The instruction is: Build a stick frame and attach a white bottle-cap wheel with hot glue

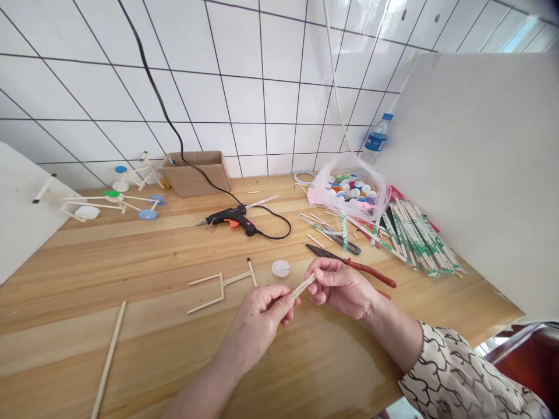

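Observation:
A short wooden stick point(303, 287) is pinched between my left hand point(257, 326) and my right hand point(338, 288), its far end hidden in my left fingers. Just past my right fingers lie red-handled cutters point(362, 267) with a dark blade, and the hand seems to be touching neither them nor anything else. Left of my hands rests a flat frame of glued wooden sticks point(222, 285). A white bottle cap point(280, 268) lies beyond my fingertips. A long chopstick point(108, 361) lies on the wooden table point(131, 302) at the lower left.
A hot glue gun point(231, 219) with a black cord lies mid-table. Further back are stick models with bottle-cap wheels point(109, 201), a cardboard box point(196, 174), a plastic bag of caps point(349, 192), scissors point(345, 243), wrapped chopsticks point(419, 233), and a water bottle point(378, 138). A white board point(476, 174) stands right.

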A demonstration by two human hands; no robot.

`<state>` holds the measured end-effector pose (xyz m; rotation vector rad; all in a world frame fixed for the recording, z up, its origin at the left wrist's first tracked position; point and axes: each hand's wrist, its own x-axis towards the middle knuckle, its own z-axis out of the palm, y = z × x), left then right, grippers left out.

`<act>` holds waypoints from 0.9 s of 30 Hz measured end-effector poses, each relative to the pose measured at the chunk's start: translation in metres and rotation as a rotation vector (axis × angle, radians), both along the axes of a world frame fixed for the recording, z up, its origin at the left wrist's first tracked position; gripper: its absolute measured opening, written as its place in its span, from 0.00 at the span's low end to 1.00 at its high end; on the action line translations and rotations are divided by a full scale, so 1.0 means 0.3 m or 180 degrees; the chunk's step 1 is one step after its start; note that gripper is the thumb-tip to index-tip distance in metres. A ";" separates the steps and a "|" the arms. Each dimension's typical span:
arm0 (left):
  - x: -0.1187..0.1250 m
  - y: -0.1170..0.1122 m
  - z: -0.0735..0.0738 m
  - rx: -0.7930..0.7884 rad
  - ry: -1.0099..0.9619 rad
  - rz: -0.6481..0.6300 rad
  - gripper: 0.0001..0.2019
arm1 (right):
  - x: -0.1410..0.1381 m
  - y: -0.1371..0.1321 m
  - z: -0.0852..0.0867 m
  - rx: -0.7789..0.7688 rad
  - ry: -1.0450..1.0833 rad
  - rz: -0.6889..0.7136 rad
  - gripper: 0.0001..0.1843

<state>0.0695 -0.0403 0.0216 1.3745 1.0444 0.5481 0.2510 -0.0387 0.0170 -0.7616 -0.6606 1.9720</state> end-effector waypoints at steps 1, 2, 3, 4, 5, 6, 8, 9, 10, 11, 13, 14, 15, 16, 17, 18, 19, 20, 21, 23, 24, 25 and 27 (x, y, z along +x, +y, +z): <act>0.000 0.000 0.001 0.0008 -0.0012 0.0004 0.16 | -0.001 0.000 0.002 -0.0006 -0.0005 -0.0011 0.09; -0.001 0.000 0.003 0.0016 -0.0025 0.0016 0.16 | -0.002 0.000 0.004 -0.0009 -0.0011 -0.0024 0.09; -0.001 0.000 0.005 0.0019 -0.0035 0.0029 0.16 | -0.003 0.000 0.007 -0.0011 -0.0016 -0.0037 0.09; -0.001 0.000 0.007 0.0019 -0.0043 0.0045 0.16 | -0.005 0.001 0.010 -0.0014 -0.0020 -0.0046 0.10; -0.002 0.000 0.008 0.0012 -0.0048 0.0056 0.16 | -0.006 0.001 0.013 -0.0017 -0.0021 -0.0050 0.10; -0.002 0.000 0.010 0.0005 -0.0047 0.0066 0.15 | -0.007 0.001 0.016 -0.0021 -0.0020 -0.0054 0.10; -0.002 0.000 0.012 -0.0002 -0.0035 0.0078 0.15 | -0.008 0.002 0.019 -0.0030 -0.0019 -0.0049 0.10; -0.002 0.001 0.013 0.0000 -0.0023 0.0086 0.15 | -0.009 0.002 0.019 -0.0030 -0.0022 -0.0048 0.10; -0.001 0.001 0.013 0.0002 -0.0006 0.0096 0.15 | -0.009 0.002 0.018 -0.0025 -0.0029 -0.0047 0.10; 0.000 0.002 0.012 0.0003 0.0019 0.0103 0.15 | -0.009 0.002 0.017 -0.0017 -0.0036 -0.0049 0.10; 0.000 0.002 0.011 0.0022 0.0063 0.0095 0.15 | -0.009 0.002 0.015 -0.0001 -0.0056 -0.0052 0.10; 0.000 0.002 0.011 0.0047 0.0078 0.0084 0.15 | -0.008 0.001 0.014 0.0005 -0.0070 -0.0053 0.10; 0.000 0.002 0.010 0.0078 0.0086 0.0068 0.15 | -0.008 0.001 0.015 0.0008 -0.0086 -0.0050 0.10; -0.001 0.002 0.008 0.0111 0.0094 0.0054 0.15 | -0.008 0.000 0.016 0.0010 -0.0107 -0.0048 0.10; -0.002 0.001 0.007 0.0145 0.0100 0.0042 0.15 | -0.008 -0.001 0.017 0.0014 -0.0129 -0.0049 0.10; -0.004 0.001 0.007 0.0176 0.0108 0.0031 0.15 | -0.007 -0.001 0.019 0.0019 -0.0155 -0.0048 0.10; -0.005 0.001 0.006 0.0206 0.0123 0.0026 0.15 | -0.007 -0.002 0.021 0.0020 -0.0177 -0.0051 0.10; -0.006 0.001 0.006 0.0229 0.0146 0.0022 0.15 | -0.007 -0.002 0.023 0.0020 -0.0197 -0.0055 0.11; -0.006 0.001 0.006 0.0251 0.0170 0.0017 0.15 | -0.007 -0.002 0.024 0.0017 -0.0212 -0.0062 0.11; -0.007 0.001 0.007 0.0284 0.0219 0.0013 0.15 | -0.006 -0.002 0.025 0.0011 -0.0229 -0.0067 0.11; -0.007 0.002 0.008 0.0291 0.0241 0.0014 0.15 | -0.006 -0.002 0.025 0.0012 -0.0234 -0.0071 0.11; -0.006 0.002 0.009 0.0293 0.0254 0.0014 0.15 | -0.007 -0.001 0.023 0.0014 -0.0236 -0.0078 0.11; -0.005 0.002 0.012 0.0293 0.0268 0.0006 0.15 | -0.007 -0.001 0.020 0.0020 -0.0233 -0.0092 0.12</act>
